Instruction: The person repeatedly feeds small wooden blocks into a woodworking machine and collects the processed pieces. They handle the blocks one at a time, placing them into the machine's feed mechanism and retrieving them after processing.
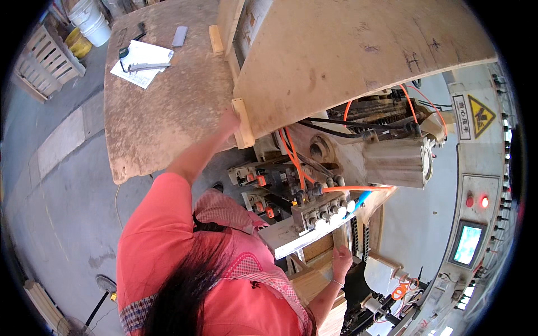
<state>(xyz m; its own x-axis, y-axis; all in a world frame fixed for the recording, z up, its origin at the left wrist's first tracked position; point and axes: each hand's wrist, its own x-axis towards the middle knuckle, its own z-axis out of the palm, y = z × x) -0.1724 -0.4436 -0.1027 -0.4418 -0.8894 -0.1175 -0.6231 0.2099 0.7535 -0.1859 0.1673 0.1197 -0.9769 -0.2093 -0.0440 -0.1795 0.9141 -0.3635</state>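
Note:
On the left, my left hand (228,122) is closed at the side of a short pale wooden block (243,124); its fingertips are partly hidden and blurred. The block lies at the edge of a worn brown board (168,112), beside a large raised panel (336,56). Lower right, my right hand (341,263) pinches the near end of a narrow wooden strip (339,239) in the machine's opening. Below that hand, several pale wooden pieces (308,283) lie close to my body.
Orange hoses (292,154) and a metal cylinder (399,162) fill the machine between my arms. A control panel with a lit screen (468,244) stands at right. Calipers (148,66), papers (140,78) and a second wooden block (216,39) lie on the board. White buckets (92,25) stand far left.

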